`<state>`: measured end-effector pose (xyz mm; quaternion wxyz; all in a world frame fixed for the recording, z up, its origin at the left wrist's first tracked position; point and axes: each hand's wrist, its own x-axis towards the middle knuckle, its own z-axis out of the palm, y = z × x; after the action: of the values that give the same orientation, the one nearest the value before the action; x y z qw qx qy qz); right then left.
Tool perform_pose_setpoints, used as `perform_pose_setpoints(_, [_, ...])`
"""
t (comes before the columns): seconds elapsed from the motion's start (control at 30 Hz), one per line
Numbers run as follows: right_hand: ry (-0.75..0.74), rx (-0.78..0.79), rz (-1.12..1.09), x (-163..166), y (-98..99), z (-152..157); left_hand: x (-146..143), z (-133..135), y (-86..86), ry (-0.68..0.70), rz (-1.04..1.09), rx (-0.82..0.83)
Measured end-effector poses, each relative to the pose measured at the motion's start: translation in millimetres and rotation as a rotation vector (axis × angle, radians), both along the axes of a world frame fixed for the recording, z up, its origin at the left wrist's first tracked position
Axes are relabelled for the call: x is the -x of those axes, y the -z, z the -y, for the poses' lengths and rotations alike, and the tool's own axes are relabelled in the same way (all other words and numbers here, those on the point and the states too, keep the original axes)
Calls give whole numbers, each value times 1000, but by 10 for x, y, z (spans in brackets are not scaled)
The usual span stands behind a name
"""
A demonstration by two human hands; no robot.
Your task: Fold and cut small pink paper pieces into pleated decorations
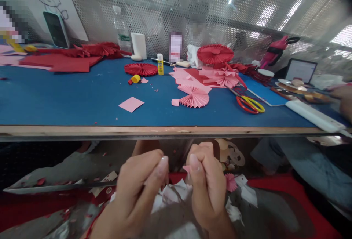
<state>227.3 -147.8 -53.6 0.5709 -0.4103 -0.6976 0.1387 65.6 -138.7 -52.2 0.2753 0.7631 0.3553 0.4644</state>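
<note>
- Paper scrap, pink (pixel 187 168): a small piece, only one corner showing. It sits below the front edge of the tabletop (pixel 68 96), over the lap, between the two thumbs.
- Right hand (pixel 207 187): grip clenched on the paper scrap, thumb pressed against the curled forefinger.
- Left hand (pixel 137 191): grip closed, thumb tip against the fingers and just beside the right thumb. I cannot tell whether it also pinches the scrap.
- Handling, as judged: the scrap is very light, thin and limp. It probably creases at once and tears if pulled. It is best held at an edge or along a fold, between thumb pad and forefinger, with light pressure.
- White offcuts (pixel 170 195): loose pieces lying under the hands.
- Small pink rosette (pixel 231 182): just to the right of the right hand.
- Pink fan (pixel 194 97): pleated, lying flat on the tabletop near its front edge.
- Pink square (pixel 131 104): a flat sheet to the left of the fan.
- Scissors (pixel 250 104): red and yellow handles, to the right of the fan.
- Glue stick (pixel 160 64): upright, beside a flat red rosette (pixel 141 69).
- Standing red rosette (pixel 215 53): towards the back, behind a heap of pink sheets.
- Water bottle (pixel 122 33) and phone (pixel 56 29): against the perforated back wall.
- Other person's hand (pixel 345 101): at the far right edge, well apart from the work.
- Obstruction: the tabletop edge runs just above the hands, and the lap is crowded with offcuts.
</note>
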Motion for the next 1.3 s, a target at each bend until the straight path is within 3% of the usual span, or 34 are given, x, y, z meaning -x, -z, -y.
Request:
perform_pose_setpoints(0.1, [55, -33, -59, 18, -22, 29, 28, 39, -9, -33, 152, 31])
perform_pose_setpoints(0.23, [62, -48, -100, 79, -42, 68, -52, 96, -10, -56, 226, -49])
perform_pose_setpoints(0.5, [132, -90, -22, 118, 60, 68, -54, 86, 77, -61, 118, -244])
perform_pose_setpoints(0.67, [48, -65, 110, 57, 28, 15, -15, 54, 83, -26, 187, -7])
perform_pose_setpoints(0.87, [-141, 91, 145, -1, -56, -55, -10, -16, 45, 58, 151, 257])
perform_pose_setpoints(1.1, [-296, 253, 152, -52, -188, -28, 110, 10, -38, 227, 89, 242])
perform_pose_setpoints(1.3, [-415, 262, 370, -231, -318, -170, 126, -80, -68, 282, 24, 282])
